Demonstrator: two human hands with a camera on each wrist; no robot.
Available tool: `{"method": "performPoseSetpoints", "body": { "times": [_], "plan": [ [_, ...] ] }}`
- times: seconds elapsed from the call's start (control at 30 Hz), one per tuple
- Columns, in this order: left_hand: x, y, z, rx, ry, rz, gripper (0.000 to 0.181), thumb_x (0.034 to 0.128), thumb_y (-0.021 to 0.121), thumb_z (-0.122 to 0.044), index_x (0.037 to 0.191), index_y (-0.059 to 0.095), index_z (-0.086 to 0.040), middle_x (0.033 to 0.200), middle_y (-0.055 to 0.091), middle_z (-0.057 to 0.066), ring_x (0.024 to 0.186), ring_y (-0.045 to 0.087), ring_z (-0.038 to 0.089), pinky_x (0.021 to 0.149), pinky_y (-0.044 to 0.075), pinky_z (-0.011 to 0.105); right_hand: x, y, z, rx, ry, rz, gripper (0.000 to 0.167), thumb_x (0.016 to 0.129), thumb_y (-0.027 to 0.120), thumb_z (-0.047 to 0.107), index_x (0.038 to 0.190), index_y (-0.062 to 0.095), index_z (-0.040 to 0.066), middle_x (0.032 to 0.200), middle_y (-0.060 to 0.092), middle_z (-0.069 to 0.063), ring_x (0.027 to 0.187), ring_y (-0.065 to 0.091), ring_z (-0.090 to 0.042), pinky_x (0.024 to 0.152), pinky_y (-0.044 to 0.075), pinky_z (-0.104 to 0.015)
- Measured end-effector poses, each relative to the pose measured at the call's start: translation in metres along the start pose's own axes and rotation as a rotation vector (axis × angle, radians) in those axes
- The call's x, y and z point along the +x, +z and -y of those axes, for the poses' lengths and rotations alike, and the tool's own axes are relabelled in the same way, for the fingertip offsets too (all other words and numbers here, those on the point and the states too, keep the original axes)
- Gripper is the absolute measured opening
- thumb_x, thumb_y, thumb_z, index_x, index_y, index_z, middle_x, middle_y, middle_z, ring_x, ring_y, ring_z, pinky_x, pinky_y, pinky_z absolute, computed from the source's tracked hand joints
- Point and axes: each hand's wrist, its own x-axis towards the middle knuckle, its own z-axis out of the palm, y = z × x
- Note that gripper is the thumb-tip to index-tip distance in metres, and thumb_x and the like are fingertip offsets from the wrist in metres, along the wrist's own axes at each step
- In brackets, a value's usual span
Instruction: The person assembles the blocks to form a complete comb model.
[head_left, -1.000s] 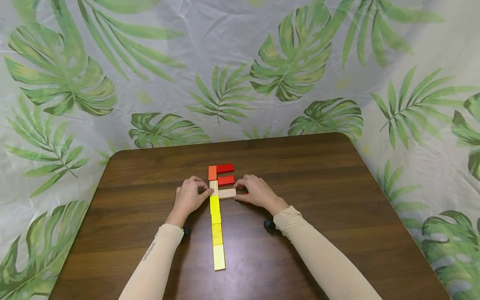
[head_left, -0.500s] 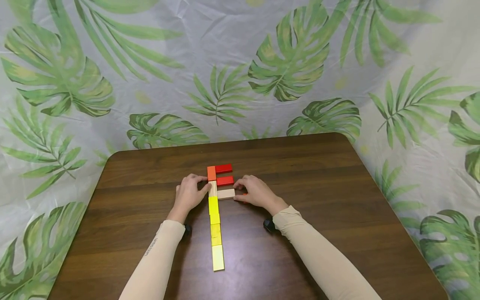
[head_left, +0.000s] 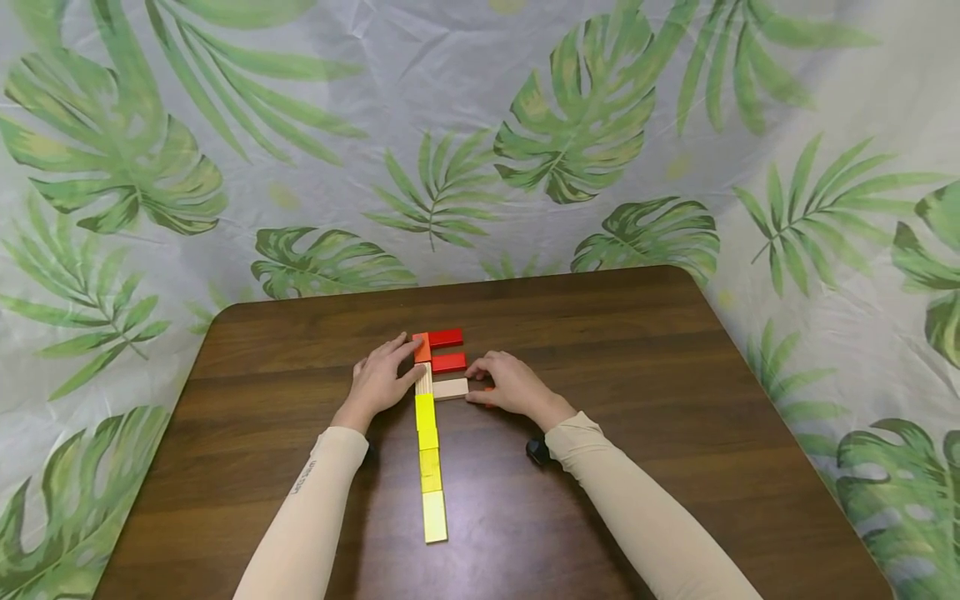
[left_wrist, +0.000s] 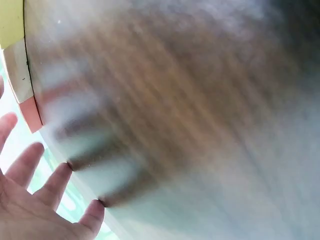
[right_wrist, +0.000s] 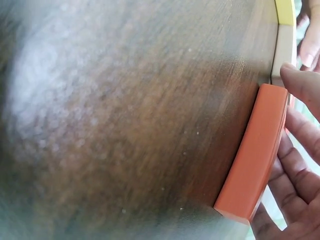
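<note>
A column of flat blocks lies on the table: an orange block [head_left: 422, 347] at the far end, a striped plain wooden block [head_left: 424, 382], then several yellow blocks [head_left: 427, 425]. Two red blocks [head_left: 447, 337] and a pale wooden block [head_left: 450, 389] branch off to the right. My left hand [head_left: 379, 375] has its fingers extended, with fingertips on the orange block and thumb at the striped block. My right hand [head_left: 513, 385] holds the right end of the pale block between thumb and index finger. Another orange block [right_wrist: 252, 155] lies under the right palm, mostly hidden in the head view.
The dark wooden table [head_left: 600, 358] has rounded far corners. Behind it hangs a leaf-patterned cloth [head_left: 465, 167]. The column's near end is a pale yellow block [head_left: 435, 517], between the two forearms.
My left hand has moved forward along the column, its fingers straightening from the striped block's side to over the far orange block. My right hand has stayed at the pale block.
</note>
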Motion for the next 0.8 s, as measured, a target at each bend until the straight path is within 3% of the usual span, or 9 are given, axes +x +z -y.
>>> {"method": "performPoseSetpoints", "body": {
  "times": [0.13,0.43,0.6,0.8],
  "plan": [
    [-0.001,-0.001,0.000,0.007,0.010,0.036,0.061,0.1082,0.063,-0.043,0.165,0.047,-0.026,0.175,0.037,0.008,0.162,0.031,0.045,0.122,0.021,0.082,0.001,0.001,0.000,0.003,0.002,0.001,0.037,0.094,0.085,0.036,0.122,0.078,0.014,0.112,0.071,-0.004,0.104,0.065,-0.021,0.099,0.058,-0.041],
    [-0.001,0.001,0.001,-0.014,-0.007,0.040,0.060,0.1089,0.062,-0.043,0.165,0.047,-0.028,0.174,0.039,0.004,0.163,0.027,0.045,0.123,0.018,0.080,0.002,0.001,0.000,0.015,-0.005,0.003,0.039,0.094,0.085,0.038,0.123,0.077,0.014,0.111,0.070,-0.004,0.104,0.065,-0.020,0.098,0.058,-0.040],
    [-0.002,0.002,0.005,-0.025,0.002,0.036,0.062,0.1081,0.064,-0.043,0.165,0.046,-0.027,0.174,0.040,0.005,0.163,0.027,0.045,0.123,0.017,0.080,0.003,0.000,-0.001,0.065,0.000,-0.008,0.040,0.095,0.084,0.038,0.125,0.076,0.012,0.110,0.070,-0.004,0.104,0.066,-0.020,0.100,0.058,-0.040],
    [-0.004,0.000,0.013,-0.100,0.044,0.037,0.064,0.1072,0.067,-0.040,0.164,0.047,-0.020,0.170,0.045,0.013,0.163,0.032,0.044,0.127,0.016,0.079,0.003,-0.001,-0.003,0.116,0.049,-0.031,0.045,0.098,0.080,0.040,0.129,0.075,0.007,0.109,0.072,-0.005,0.101,0.064,-0.020,0.098,0.058,-0.039]
  ]
}}
